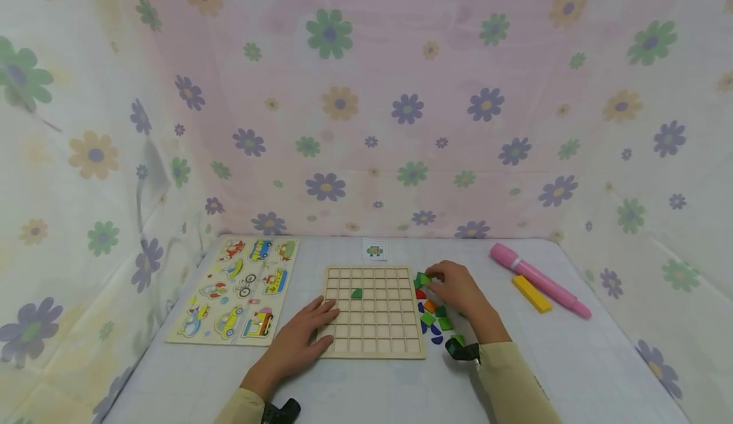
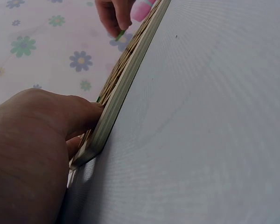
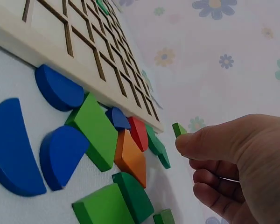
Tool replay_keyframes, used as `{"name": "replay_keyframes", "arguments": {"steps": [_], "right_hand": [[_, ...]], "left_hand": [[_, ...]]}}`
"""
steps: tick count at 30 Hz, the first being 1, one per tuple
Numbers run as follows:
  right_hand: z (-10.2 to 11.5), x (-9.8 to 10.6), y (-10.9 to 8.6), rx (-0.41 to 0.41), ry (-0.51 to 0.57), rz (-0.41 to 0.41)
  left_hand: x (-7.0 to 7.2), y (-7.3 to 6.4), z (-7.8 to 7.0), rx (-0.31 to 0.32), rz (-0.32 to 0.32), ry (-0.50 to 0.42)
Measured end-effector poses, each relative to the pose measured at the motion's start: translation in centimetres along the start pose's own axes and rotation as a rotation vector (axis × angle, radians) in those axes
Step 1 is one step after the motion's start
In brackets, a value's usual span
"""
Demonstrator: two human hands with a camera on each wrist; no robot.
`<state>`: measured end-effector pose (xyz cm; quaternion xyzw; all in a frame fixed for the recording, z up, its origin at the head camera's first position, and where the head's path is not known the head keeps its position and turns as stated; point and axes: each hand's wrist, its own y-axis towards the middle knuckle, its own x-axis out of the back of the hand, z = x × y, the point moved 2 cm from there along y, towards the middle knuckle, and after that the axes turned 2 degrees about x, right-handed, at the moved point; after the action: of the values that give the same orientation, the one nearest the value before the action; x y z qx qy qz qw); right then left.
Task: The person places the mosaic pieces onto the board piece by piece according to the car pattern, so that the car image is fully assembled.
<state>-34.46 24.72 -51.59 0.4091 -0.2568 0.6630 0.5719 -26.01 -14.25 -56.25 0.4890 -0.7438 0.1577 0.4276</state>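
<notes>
My right hand [image 1: 458, 293] pinches a light green block [image 3: 178, 129] between thumb and finger, just above the table by the grid board's upper right corner. My left hand [image 1: 300, 336] rests at the left edge of the wooden grid board [image 1: 375, 332], its thumb [image 2: 86, 112] against the frame. One dark green quarter-round piece [image 1: 357, 293] lies in a cell of the board. Beside the board's right edge are loose blocks: blue half-rounds [image 3: 14, 149], light green diamond [image 3: 95, 133], an orange block [image 3: 130, 156], a red piece [image 3: 139, 133] and dark green pieces [image 3: 135, 196].
A small picture card [image 1: 375, 249] lies behind the board. To the left is a vehicle puzzle board [image 1: 223, 342]. A pink pen-shaped object [image 1: 541, 281] and a yellow block [image 1: 531, 294] lie at the right. Flowered cloth [image 1: 366, 163] hangs around the table.
</notes>
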Motion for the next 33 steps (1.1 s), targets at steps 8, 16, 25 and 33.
{"name": "replay_keyframes", "arguments": {"steps": [8, 16, 25, 33], "right_hand": [[1.6, 0.5, -0.4, 0.042, 0.030, -0.045], [3.3, 0.2, -0.5, 0.110, 0.035, -0.047], [5.4, -0.4, -0.1, 0.216, 0.031, -0.028], [7.1, -1.8, -0.3, 0.231, 0.078, -0.001]], "left_hand": [[0.0, 0.2, 0.0, -0.011, -0.001, 0.001], [0.1, 0.0, -0.2, 0.000, -0.005, 0.002], [0.5, 0.2, -0.6, -0.027, -0.036, 0.005], [0.3, 0.0, -0.6, -0.019, -0.023, 0.017]]}}
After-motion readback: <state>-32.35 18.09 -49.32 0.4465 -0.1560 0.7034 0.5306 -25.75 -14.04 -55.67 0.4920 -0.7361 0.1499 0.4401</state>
